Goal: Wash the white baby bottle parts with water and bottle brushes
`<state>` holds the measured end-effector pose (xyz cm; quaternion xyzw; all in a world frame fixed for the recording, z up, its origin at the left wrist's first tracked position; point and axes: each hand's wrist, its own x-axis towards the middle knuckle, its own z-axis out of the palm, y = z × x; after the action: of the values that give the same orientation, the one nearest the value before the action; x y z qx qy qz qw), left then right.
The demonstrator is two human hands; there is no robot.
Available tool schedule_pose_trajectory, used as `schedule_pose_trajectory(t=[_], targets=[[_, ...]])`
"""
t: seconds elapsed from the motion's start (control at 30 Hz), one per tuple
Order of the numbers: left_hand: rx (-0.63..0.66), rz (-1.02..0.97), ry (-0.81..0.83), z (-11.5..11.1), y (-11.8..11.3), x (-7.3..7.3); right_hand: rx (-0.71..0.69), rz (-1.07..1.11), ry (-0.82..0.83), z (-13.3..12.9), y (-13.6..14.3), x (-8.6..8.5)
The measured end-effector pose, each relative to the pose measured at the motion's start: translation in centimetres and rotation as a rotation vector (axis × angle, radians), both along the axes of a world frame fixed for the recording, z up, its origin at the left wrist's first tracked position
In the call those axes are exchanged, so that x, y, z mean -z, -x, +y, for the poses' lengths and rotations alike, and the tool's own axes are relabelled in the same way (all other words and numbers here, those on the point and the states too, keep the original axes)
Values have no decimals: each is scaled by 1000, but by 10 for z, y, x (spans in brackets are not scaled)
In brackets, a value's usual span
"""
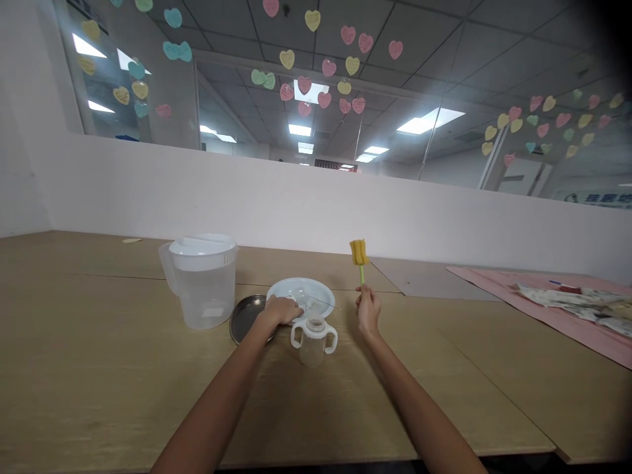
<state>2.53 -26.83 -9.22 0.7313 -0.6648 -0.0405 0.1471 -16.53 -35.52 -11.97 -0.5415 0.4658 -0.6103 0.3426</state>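
Note:
Raised over the table, my right hand (368, 311) is closed round the green handle of a bottle brush with a yellow sponge head (359, 252), held upright. My left hand (282, 309) reaches to the near left edge of a white plate (323, 289), fingers curled down; what they grip is hidden. Small clear and white pieces and a thin wire-like rod (323, 301) lie on the plate. Just in front of the plate stands an uncapped clear baby bottle (312, 349) with two white handles. A round metal dish (241, 320) sits partly behind my left wrist.
A lidded translucent pitcher (207, 289) stands to the left. On the right, a pink cloth (494, 283) bears plastic packets (563, 296), beside a grey sheet (429, 279). A white wall (306, 207) with a window above closes off the table's back.

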Motion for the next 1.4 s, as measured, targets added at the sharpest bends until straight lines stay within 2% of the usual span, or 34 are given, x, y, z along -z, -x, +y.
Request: schedule_pose_trajectory(t=[0.07, 0.13, 0.23, 0.33, 0.53, 0.67, 0.8, 0.9, 1.17, 1.4], targets=[[-29, -20, 5, 1, 1, 3, -100, -190, 56, 18, -8, -8], [-66, -37, 23, 3, 2, 7, -212, -280, 47, 37, -16, -13], [-134, -39, 103, 5, 3, 9, -333, -317, 13, 58, -26, -14], [-204, -18, 196, 8, 5, 8, -393, -311, 38, 68, -29, -10], [-267, 110, 394, 16, 3, 11, -370, -215, 101, 68, -33, 4], [-219, 343, 608, 17, -1, 17, -350, -103, 206, 71, -36, 10], [-225, 593, 739, 16, 1, 19, -341, 43, 260, 73, -37, 13], [-212, 703, 781, 17, 4, 19, -300, 113, 269, 71, -36, 13], [-154, 802, 807, 19, 15, 15, -216, 179, 305, 69, -32, 8], [-164, 875, 845, 19, 17, 12, -232, 207, 332, 74, -31, 8]])
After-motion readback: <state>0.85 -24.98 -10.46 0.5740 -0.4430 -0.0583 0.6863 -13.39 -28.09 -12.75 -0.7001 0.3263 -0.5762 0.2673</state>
